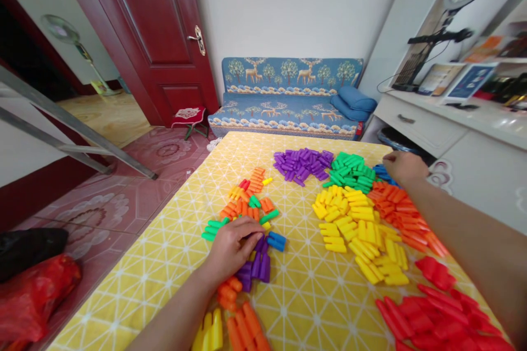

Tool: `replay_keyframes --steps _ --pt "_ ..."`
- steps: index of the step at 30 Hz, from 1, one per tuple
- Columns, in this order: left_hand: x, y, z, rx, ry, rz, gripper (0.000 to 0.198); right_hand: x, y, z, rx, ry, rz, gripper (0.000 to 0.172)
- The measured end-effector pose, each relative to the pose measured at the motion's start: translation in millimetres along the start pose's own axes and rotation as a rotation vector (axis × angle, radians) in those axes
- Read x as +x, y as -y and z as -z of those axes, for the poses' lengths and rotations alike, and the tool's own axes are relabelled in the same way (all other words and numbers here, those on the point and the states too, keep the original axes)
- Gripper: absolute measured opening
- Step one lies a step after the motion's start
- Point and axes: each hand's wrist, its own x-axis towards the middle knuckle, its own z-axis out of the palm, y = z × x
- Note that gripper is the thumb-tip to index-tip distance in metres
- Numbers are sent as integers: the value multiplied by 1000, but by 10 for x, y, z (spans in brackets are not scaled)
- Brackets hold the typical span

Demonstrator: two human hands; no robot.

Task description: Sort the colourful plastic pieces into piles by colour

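My left hand [235, 245] is low over the mixed pieces at the table's left middle, its fingers curled together. Purple plastic tube-like pieces [261, 266] lie right by its fingertips, and what the fingers pinch is hidden. Just beyond are a blue pair [276, 241], green pieces [214, 228] and orange pieces [242, 208]. My right hand [405, 167] is stretched to the far right edge, closed above a blue pile [383, 174] that it partly covers. Whether it holds a piece cannot be made out.
Sorted piles of purple [303, 164], green [351, 171], yellow [358, 225], orange [401, 214] and red [440, 312] pieces cover the right side of the yellow tablecloth [304, 296]. A blue sofa [284, 104] stands beyond, a white cabinet [424, 126] at right.
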Motion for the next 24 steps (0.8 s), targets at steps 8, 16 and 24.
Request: replay_keyframes --steps 8,16,24 --pt "-13 -13 1 19 -16 -15 19 -1269 923 212 659 97 535 17" --pt "-20 -20 2 23 -35 -34 20 -2713 1383 103 587 507 861 25" --pt "-18 -29 12 11 -30 -35 18 -2735 1360 115 398 404 903 13"
